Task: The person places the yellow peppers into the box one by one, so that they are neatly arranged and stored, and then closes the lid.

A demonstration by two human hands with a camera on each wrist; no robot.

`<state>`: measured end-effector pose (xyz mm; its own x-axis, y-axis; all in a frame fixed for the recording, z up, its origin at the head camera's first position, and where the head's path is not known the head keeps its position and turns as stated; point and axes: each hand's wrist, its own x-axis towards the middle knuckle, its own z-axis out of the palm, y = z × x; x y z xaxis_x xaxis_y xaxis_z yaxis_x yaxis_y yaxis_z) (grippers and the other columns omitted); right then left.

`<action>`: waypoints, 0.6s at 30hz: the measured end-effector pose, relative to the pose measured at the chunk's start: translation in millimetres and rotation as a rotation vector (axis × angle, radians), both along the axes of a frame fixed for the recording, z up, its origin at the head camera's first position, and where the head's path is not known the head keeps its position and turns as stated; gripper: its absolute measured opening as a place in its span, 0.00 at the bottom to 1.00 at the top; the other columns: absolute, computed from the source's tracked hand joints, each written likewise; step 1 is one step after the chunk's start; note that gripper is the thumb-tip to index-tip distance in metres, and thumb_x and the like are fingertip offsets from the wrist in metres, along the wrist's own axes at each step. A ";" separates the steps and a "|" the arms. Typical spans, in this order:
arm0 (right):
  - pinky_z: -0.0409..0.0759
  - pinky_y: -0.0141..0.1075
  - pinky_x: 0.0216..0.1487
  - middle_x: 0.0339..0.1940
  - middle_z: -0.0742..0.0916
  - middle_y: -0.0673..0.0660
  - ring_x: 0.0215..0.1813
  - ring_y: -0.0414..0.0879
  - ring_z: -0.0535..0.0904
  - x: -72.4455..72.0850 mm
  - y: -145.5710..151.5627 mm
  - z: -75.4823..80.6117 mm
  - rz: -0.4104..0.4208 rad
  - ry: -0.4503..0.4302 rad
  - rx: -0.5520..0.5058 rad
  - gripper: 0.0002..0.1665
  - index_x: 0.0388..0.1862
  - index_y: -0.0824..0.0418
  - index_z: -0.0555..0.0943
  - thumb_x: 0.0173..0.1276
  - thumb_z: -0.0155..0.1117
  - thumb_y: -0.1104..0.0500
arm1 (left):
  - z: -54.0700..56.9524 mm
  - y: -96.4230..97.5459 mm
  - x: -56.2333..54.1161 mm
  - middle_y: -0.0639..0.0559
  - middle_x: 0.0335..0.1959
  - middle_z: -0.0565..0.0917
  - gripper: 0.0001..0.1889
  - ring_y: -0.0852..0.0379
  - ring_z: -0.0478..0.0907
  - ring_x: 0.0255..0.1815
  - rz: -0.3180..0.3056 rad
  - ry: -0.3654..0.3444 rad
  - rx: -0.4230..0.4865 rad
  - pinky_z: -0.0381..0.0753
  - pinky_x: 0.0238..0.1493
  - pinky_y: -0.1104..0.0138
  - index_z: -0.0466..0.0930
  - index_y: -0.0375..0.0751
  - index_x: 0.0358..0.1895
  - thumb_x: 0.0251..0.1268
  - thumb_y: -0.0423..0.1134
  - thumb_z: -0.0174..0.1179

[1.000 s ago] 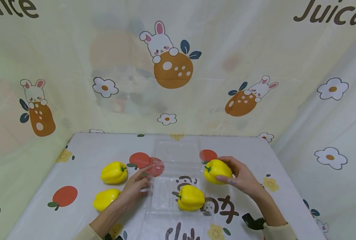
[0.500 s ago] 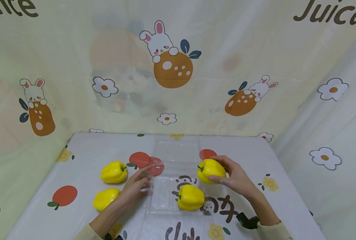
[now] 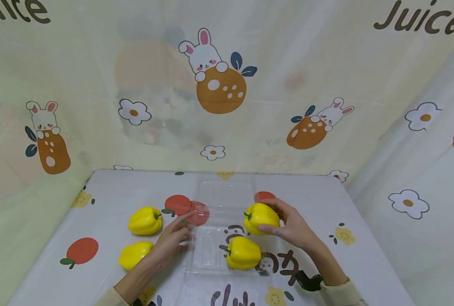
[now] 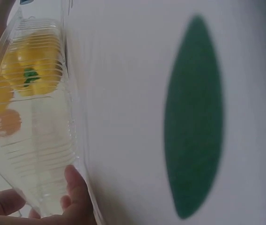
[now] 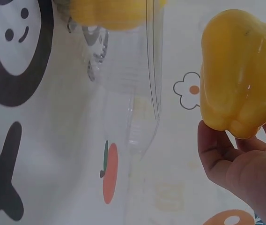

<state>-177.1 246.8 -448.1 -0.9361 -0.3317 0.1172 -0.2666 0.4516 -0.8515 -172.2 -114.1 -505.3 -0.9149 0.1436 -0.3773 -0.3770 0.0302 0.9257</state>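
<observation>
My right hand (image 3: 290, 223) holds a yellow bell pepper (image 3: 258, 219), fingers behind it and thumb in front, over the right part of an open clear plastic container (image 3: 208, 250). Its green stem points left. In the right wrist view, fingertips grip the lower end of this bell pepper (image 5: 238, 75). Another yellow bell pepper (image 3: 243, 253) sits inside the container, at its near right; the left wrist view shows it through the ridged wall. My left hand (image 3: 172, 238) holds the container's left side, with fingers (image 4: 79, 192) against the wall.
Two more yellow bell peppers lie left of the container: a farther one (image 3: 145, 221) and a nearer one (image 3: 133, 255) partly behind my left forearm. The clear lid (image 3: 227, 191) lies opened back behind the container. A printed cloth (image 3: 108, 204) covers the table; patterned curtains surround it.
My right hand has carried the bell pepper leftward, from beside the container to over its right part. My left hand and the other bell peppers have stayed in place.
</observation>
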 end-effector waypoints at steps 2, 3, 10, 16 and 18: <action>0.83 0.31 0.59 0.64 0.84 0.58 0.55 0.52 0.80 -0.8 -2.8 -1.0 0.007 0.004 0.000 0.39 0.73 0.56 0.75 0.64 0.79 0.54 | 0.0 -0.1 0.0 0.37 0.65 0.75 0.32 0.47 0.76 0.50 0.002 -0.002 0.002 0.86 0.51 0.60 0.68 0.56 0.80 0.75 0.32 0.52; 0.83 0.31 0.59 0.64 0.84 0.58 0.54 0.51 0.81 -1.1 -4.1 -1.6 0.011 0.007 -0.001 0.39 0.73 0.56 0.75 0.64 0.80 0.54 | -0.1 -0.2 0.0 0.37 0.65 0.75 0.32 0.47 0.76 0.50 0.003 -0.003 0.004 0.86 0.51 0.60 0.68 0.56 0.80 0.75 0.32 0.52; 0.81 0.27 0.61 0.66 0.84 0.61 0.56 0.50 0.81 -2.0 -12.4 -6.0 0.021 -0.011 0.005 0.41 0.74 0.60 0.73 0.65 0.79 0.52 | 0.9 -0.9 0.8 0.37 0.66 0.75 0.33 0.47 0.76 0.51 -0.001 -0.004 0.006 0.85 0.51 0.60 0.68 0.57 0.81 0.74 0.32 0.52; 0.81 0.27 0.63 0.68 0.83 0.61 0.59 0.52 0.81 -2.9 -18.3 -8.8 0.019 -0.046 -0.001 0.42 0.74 0.59 0.73 0.64 0.80 0.52 | 0.7 -0.6 0.4 0.37 0.66 0.75 0.33 0.46 0.76 0.52 -0.004 -0.007 -0.002 0.86 0.51 0.60 0.67 0.56 0.81 0.75 0.32 0.52; 0.80 0.27 0.64 0.69 0.82 0.60 0.61 0.53 0.81 -3.0 -19.7 -9.5 0.026 -0.045 -0.006 0.43 0.74 0.60 0.73 0.64 0.80 0.52 | 0.8 -0.3 0.3 0.37 0.66 0.75 0.33 0.47 0.76 0.52 -0.004 -0.006 -0.002 0.86 0.51 0.60 0.67 0.56 0.81 0.75 0.32 0.52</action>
<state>-180.1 227.2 -457.5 -0.9315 -0.3553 0.0774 -0.2396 0.4395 -0.8657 -171.9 -114.4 -504.5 -0.9121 0.1468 -0.3829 -0.3822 0.0339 0.9235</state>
